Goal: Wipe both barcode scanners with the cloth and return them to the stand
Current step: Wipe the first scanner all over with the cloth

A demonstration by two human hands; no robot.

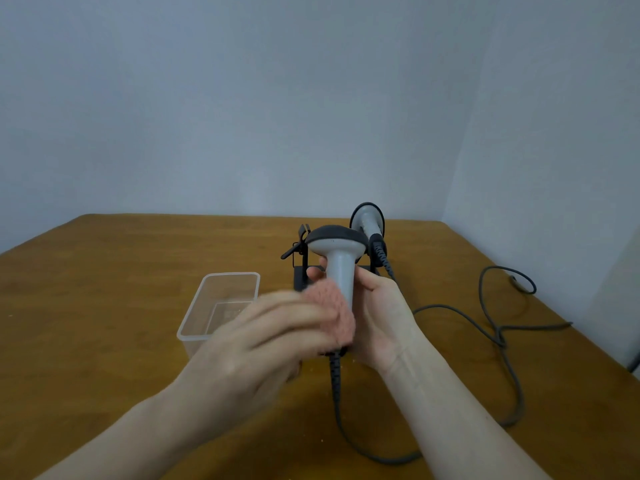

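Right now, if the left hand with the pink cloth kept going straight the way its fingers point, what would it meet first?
The left hand points right and slightly away, pressing the pink cloth against the grey scanner handle. It would meet that handle first, then probably the right hand gripping it from behind.

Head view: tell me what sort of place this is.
Probably a plain indoor room set up for a tabletop task: a wooden table against bare pale walls, holding a scanner stand and a clear plastic container.

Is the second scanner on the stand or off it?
On it: the second scanner sits upright in the black stand, behind the one the right hand holds.
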